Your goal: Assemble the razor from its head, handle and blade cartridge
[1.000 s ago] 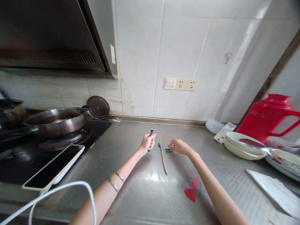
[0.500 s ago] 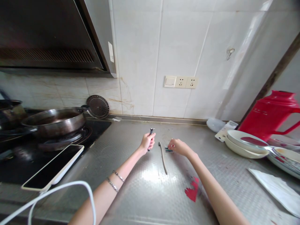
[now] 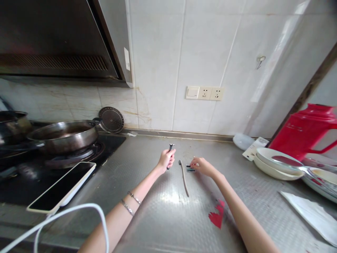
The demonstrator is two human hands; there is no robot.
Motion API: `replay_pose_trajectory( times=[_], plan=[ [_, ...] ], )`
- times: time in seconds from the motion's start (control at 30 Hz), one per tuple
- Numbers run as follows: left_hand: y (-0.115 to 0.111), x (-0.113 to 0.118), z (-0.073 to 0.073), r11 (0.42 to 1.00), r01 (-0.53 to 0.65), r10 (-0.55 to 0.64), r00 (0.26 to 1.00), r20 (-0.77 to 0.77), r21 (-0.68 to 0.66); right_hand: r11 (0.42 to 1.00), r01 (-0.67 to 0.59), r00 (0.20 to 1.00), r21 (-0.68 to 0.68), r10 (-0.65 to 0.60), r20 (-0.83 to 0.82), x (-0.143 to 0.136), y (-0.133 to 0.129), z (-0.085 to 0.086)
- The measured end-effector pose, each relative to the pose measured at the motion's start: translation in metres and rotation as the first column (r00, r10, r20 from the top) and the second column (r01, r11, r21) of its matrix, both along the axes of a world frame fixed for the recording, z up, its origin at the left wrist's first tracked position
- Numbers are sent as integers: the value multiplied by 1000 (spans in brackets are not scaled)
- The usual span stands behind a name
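My left hand [image 3: 166, 160] is wrapped round the black handle of a razor [image 3: 171, 147], held upright with its silver T-shaped top above the fist. The fingers of my right hand [image 3: 201, 165] are bent in a pinch at the end of small dark-green strips [image 3: 190, 168] low over the counter. Those strips look like razor cartridges, partly hidden by the fingertips. Between both hands lies a thin pale stick with a dark end [image 3: 184, 178], much like a toothbrush. Torn red pieces [image 3: 217, 215] rest near my right forearm.
A phone [image 3: 63, 188] with a white cable [image 3: 71, 208] lies by the hob at left, where a steel pan [image 3: 65, 138] stands. On the right are stacked dishes [image 3: 276, 168], a red jug [image 3: 305, 131] and a white sheet [image 3: 313, 214]. Tiled wall backs the counter [image 3: 147, 225].
My right fingers have shifted slightly, and more of the dark strips shows beside them. My left hand keeps its hold on the razor. The whole view has moved a little.
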State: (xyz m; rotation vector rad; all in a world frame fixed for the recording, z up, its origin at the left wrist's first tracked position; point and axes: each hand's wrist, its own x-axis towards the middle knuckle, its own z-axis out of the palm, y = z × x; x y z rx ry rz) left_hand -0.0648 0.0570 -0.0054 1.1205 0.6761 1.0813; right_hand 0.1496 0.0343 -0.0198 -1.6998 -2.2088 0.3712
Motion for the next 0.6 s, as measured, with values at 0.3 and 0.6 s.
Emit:
replay_pose_trajectory(
  times=[0.3,0.6],
  plan=[
    [-2,4,-1,986,-114,138,967,-214,122,994,-83,922,66,101,-373,-14,-3,22],
    [-2,4,-1,980,-141,171,954,-244,139,986,-90,827,144,155,-540,-41,-10,35]
  ],
)
